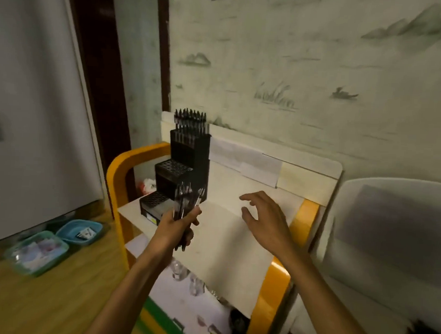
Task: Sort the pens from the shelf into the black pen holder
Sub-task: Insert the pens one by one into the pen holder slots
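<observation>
Head view, centre frame: left hand (180, 222) grips pen bundle (187, 200) as stock beside black pen holder (186, 165); right hand (265, 214) hovers, fingers spread, free to pick.

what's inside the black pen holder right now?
The black pen holder has a row of pens standing in its top tier. The middle and bottom tiers show empty holes, though the pens in the left hand cover part of them.

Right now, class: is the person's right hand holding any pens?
No. The right hand hovers open with spread fingers above the white shelf top, while the left hand grips the bundle of pens.
</observation>
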### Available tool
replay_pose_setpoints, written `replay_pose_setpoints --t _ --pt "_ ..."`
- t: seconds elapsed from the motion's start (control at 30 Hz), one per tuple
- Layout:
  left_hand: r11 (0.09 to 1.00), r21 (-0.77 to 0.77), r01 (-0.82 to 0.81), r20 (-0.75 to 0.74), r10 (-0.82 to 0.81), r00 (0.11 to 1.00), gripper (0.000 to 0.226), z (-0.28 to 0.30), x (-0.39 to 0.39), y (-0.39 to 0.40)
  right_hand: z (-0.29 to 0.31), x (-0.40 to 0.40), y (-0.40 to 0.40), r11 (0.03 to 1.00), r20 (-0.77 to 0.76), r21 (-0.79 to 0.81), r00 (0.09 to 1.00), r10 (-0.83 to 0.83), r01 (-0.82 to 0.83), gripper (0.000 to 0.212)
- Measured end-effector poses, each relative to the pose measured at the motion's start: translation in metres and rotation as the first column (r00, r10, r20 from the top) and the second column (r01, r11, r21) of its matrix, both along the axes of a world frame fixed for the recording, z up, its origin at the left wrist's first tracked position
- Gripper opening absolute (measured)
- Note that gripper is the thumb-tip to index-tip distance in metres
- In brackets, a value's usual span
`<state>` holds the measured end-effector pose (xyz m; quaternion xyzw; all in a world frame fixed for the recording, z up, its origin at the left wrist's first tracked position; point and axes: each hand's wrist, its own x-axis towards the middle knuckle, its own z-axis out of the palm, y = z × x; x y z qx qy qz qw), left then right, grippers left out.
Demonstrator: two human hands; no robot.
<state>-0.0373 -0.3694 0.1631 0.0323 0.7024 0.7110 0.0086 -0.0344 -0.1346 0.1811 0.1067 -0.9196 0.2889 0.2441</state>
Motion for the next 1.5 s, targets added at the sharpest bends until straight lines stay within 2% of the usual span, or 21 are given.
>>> replay_pose_setpoints --t 0.17,0.3,0.47,0.67,0.83,0.97,1.17,1.27,1.4,1.5 --pt "0.999 -0.025 -0.043 -0.004 0.043 0.999 0.046 -0.004 -0.007 -0.085 -0.008 -0.032 -0.072 0.999 0.042 0.042 0.999 0.01 -0.012 0.026" --pt "0.999 -0.012 -0.044 0.069 0.044 0.997 0.032 -0.006 -0.024 -0.134 -0.008 -0.057 -0.114 1.0 0.043 0.025 0.999 0.007 -0.008 0.025" --pt "0.999 0.001 0.04 0.152 -0.04 0.988 0.019 -0.009 -0.054 -0.172 -0.007 -0.091 -0.147 1.0 0.059 0.024 0.998 -0.001 0.0 0.024" --pt "0.991 0.094 0.09 0.127 -0.101 0.987 0.022 -0.013 -0.109 -0.203 -0.005 -0.143 -0.176 1.0 0.024 0.015 1.0 0.018 -0.018 0.024" --pt "0.991 0.118 0.063 0.12 -0.077 0.99 0.022 -0.007 -0.166 -0.228 0.002 -0.199 -0.203 1.0 0.009 0.017 1.0 0.015 -0.015 0.022" --pt "0.993 0.016 0.115 0.057 -0.116 0.992 0.019 0.01 -0.219 -0.247 0.013 -0.248 -0.226 1.0 -0.023 0.014 1.0 0.004 -0.004 0.022" --pt "0.986 0.018 0.163 -0.058 -0.162 0.985 0.027 0.039 -0.295 -0.249 0.025 -0.31 -0.237 0.999 -0.052 0.006 0.998 -0.046 0.046 0.023" --pt "0.981 0.029 0.192 -0.095 -0.189 0.978 0.028 0.043 -0.32 -0.243 0.028 -0.326 -0.236 0.995 -0.069 -0.062 0.995 -0.077 0.073 0.02" --pt "0.982 -0.047 0.185 -0.155 -0.19 0.969 0.045 0.045 -0.348 -0.231 0.033 -0.334 -0.233 0.989 -0.075 -0.103 0.991 -0.112 0.104 0.016" --pt "0.976 -0.042 0.215 -0.19 -0.219 0.957 0.035 0.046 -0.369 -0.217 0.041 -0.339 -0.229 0.988 -0.092 -0.118 0.99 -0.107 0.096 0.015"
